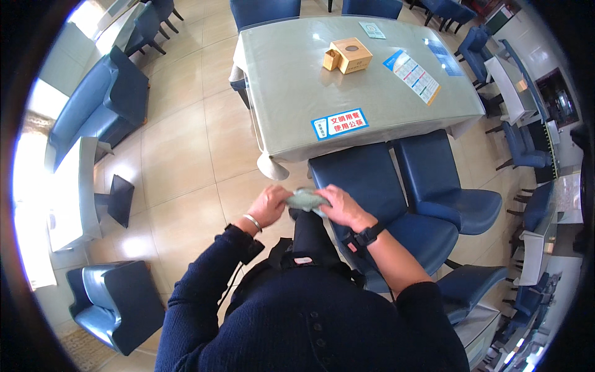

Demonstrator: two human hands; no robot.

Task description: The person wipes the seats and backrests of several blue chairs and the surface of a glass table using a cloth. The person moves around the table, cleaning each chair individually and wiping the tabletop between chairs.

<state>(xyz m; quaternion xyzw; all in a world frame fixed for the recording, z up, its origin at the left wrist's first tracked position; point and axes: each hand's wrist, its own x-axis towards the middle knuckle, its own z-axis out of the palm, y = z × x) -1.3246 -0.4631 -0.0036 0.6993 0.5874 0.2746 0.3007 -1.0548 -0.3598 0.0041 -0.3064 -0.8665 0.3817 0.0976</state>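
Note:
A bunched pale green cloth (307,200) is stretched between my two hands in front of my body. My left hand (269,204), with a silver bangle at the wrist, grips its left end. Its right end is pinched in my right hand (341,207), which has a black strap at the wrist. Beyond the hands stands a table covered with a pale cloth (288,88). On the tabletop are a wooden tissue box (355,56) with a small side holder, a sign with red writing (340,123) near the close edge and a printed sheet (413,76).
Blue padded chairs (358,174) stand close on my right, against the table's near side. To the left are a blue sofa (97,97), a white table (76,195) and a blue armchair (118,302). Tiled floor (181,153) runs between them and the covered table.

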